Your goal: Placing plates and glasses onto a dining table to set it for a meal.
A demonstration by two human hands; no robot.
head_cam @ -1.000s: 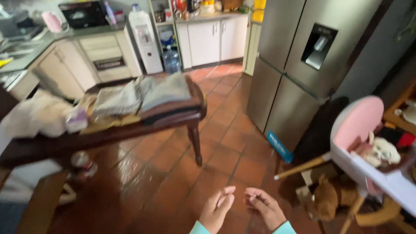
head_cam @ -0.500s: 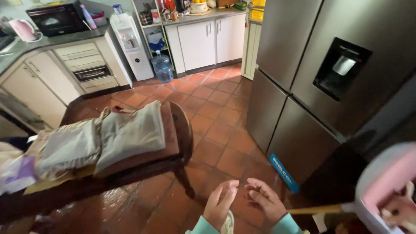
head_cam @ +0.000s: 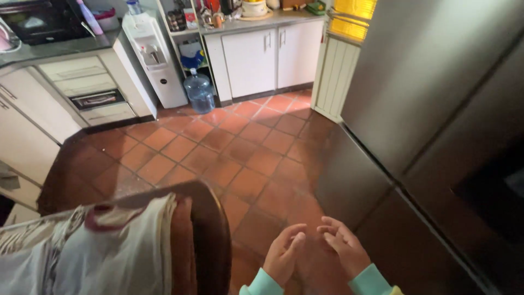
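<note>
A: So, what is changing?

B: The view is swinging away from the high chair; the left hand and right hand are staying loosely open, empty, fingertips nearly meeting.

A: Nearest things?

B: The refrigerator right of them, the folded cloths lying left (on a dark wooden table).

Dark wooden table under folded cloths

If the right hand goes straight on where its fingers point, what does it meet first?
Probably the left hand: the right hand has its fingers aimed left towards it, apart by a small gap. Depth is uncertain.
</note>
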